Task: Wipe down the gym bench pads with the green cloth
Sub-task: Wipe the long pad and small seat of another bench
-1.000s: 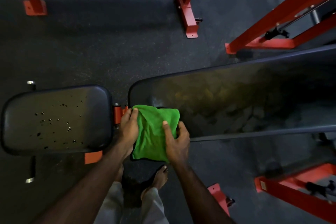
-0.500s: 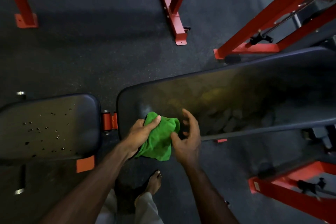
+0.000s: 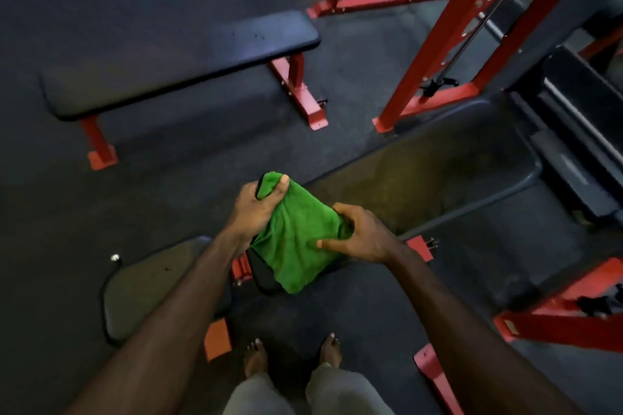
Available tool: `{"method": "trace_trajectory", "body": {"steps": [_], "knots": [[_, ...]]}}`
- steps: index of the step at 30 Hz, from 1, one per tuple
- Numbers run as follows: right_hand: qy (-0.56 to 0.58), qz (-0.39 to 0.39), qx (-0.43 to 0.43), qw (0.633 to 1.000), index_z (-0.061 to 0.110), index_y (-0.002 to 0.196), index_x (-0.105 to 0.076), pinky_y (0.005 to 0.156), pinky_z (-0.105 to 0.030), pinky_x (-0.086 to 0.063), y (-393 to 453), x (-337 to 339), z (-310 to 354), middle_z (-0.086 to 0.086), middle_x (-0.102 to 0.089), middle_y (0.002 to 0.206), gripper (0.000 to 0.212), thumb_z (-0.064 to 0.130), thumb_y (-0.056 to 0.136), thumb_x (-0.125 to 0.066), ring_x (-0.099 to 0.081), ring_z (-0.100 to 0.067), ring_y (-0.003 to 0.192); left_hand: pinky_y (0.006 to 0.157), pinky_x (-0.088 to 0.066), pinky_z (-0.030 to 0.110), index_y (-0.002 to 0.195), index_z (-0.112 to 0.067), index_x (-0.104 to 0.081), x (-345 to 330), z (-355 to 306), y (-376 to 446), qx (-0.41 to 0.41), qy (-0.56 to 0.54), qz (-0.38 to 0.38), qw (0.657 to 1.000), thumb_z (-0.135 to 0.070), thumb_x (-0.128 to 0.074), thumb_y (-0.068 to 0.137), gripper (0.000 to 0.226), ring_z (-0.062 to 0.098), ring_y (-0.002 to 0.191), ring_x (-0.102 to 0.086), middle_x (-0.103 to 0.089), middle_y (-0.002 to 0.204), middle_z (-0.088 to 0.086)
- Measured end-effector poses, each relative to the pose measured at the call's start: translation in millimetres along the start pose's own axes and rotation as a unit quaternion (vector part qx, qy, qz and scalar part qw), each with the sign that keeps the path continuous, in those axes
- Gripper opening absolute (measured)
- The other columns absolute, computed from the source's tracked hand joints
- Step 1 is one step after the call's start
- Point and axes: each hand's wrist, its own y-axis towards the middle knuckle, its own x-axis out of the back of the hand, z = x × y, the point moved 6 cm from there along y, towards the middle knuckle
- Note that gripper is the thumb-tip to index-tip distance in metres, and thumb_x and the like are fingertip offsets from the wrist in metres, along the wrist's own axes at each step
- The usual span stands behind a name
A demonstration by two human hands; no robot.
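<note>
**Soft cloth held slack over the bench**

The green cloth (image 3: 296, 246) was gripped above the long back pad's (image 3: 421, 185) near end: the left hand (image 3: 254, 207) was curled round its 11 o'clock corner, the right hand (image 3: 357, 234) pinched its 3 o'clock edge. It was judged light, limp and best bunched flat. At 8 o'clock lay the seat pad (image 3: 148, 293).

Both forearms are bare with no sleeves in view, entering from about 7 o'clock and 5 o'clock, and neither the left hand (image 3: 254, 204) nor the right hand (image 3: 362, 236) wears a glove, ring or watch. At 6 o'clock, the two legs wear light grey cloth trousers (image 3: 337, 392). Below their hems stand two bare feet (image 3: 256, 359), toes pointing toward 12 o'clock.
</note>
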Motion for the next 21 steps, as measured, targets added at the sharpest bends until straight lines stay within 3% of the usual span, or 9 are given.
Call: {"method": "trace_trajectory", "body": {"steps": [3, 5, 8, 11, 14, 16, 18, 21], "knots": [[-0.025, -0.027, -0.035, 0.999, 0.036, 0.084, -0.071, 0.061, -0.014, -0.044, -19, 31, 3, 0.023, -0.069, 0.072, 0.028, 0.054, 0.073, -0.089, -0.061, 0.01, 0.065, 0.067, -0.054, 0.032, 0.08, -0.008, -0.072, -3, -54, -3, -0.086, 0.04, -0.042, 0.995, -0.036, -0.073, 0.094, 0.032, 0.015, 0.072, -0.065, -0.069, 0.075, 0.002], [-0.023, -0.05, -0.052, 0.997, 0.038, 0.084, -0.076, 0.062, -0.02, -0.049, -34, 51, 2, 0.019, -0.072, 0.071, 0.025, 0.057, 0.073, -0.086, -0.061, 0.011, 0.065, 0.059, -0.046, 0.027, 0.073, -0.011, -0.067, -13, -81, -8, -0.117, 0.059, -0.052, 0.99, -0.028, -0.071, 0.097, 0.03, 0.005, 0.063, -0.056, -0.062, 0.067, -0.006], [0.035, -0.095, -0.04, 0.994, 0.037, 0.084, -0.077, 0.072, -0.03, -0.058, -49, 74, 3, 0.015, -0.076, 0.08, 0.017, 0.048, 0.076, -0.087, -0.069, 0.003, 0.076, 0.055, -0.043, 0.027, 0.068, -0.013, -0.063, -23, -107, -14, -0.147, 0.126, -0.054, 0.98, -0.038, -0.067, 0.099, 0.04, -0.002, 0.055, -0.052, -0.061, 0.061, -0.011], [0.134, -0.143, -0.02, 0.98, 0.022, 0.095, -0.079, 0.079, -0.033, -0.061, -71, 98, 15, 0.001, -0.08, 0.092, 0.025, 0.037, 0.079, -0.09, -0.075, -0.011, 0.087, 0.056, -0.043, 0.023, 0.069, -0.009, -0.06, -31, -141, -27, -0.197, 0.237, -0.052, 0.95, -0.045, -0.061, 0.101, 0.048, 0.009, 0.064, -0.057, -0.062, 0.064, -0.004], [0.191, -0.131, -0.006, 0.973, 0.017, 0.091, -0.077, 0.075, -0.025, -0.056, -89, 111, 25, 0.001, -0.078, 0.088, 0.017, 0.017, 0.081, -0.09, -0.072, -0.01, 0.084, 0.068, -0.044, 0.036, 0.072, -0.007, -0.059, -37, -159, -32, -0.208, 0.296, -0.056, 0.931, -0.054, -0.054, 0.101, 0.056, 0.033, 0.085, -0.067, -0.069, 0.078, 0.013], [0.218, -0.155, -0.015, 0.963, 0.015, 0.09, -0.076, 0.078, -0.029, -0.057, -92, 114, 22, 0.0, -0.078, 0.089, 0.02, 0.016, 0.078, -0.092, -0.071, -0.012, 0.084, 0.073, -0.045, 0.039, 0.074, -0.008, -0.062, -32, -161, -29, -0.166, 0.287, -0.077, 0.94, -0.067, -0.05, 0.097, 0.064, 0.038, 0.093, -0.067, -0.071, 0.087, 0.019], [0.264, -0.246, -0.038, 0.932, 0.007, 0.087, -0.075, 0.075, -0.034, -0.056, -94, 120, 15, -0.006, -0.075, 0.083, 0.026, 0.019, 0.075, -0.094, -0.067, -0.015, 0.078, 0.076, -0.049, 0.039, 0.081, -0.007, -0.067, -35, -160, -29, -0.116, 0.21, -0.081, 0.968, -0.074, -0.052, 0.093, 0.069, 0.034, 0.092, -0.069, -0.073, 0.091, 0.016], [0.287, -0.381, -0.083, 0.875, 0.007, 0.075, -0.068, 0.063, -0.031, -0.044, -97, 121, 14, -0.001, -0.064, 0.068, 0.027, 0.022, 0.079, -0.09, -0.057, -0.012, 0.066, 0.084, -0.057, 0.04, 0.093, -0.007, -0.073, -63, -158, -34, -0.057, 0.043, 0.007, 0.997, -0.058, -0.065, 0.092, 0.052, 0.026, 0.088, -0.073, -0.076, 0.093, 0.012]]}}
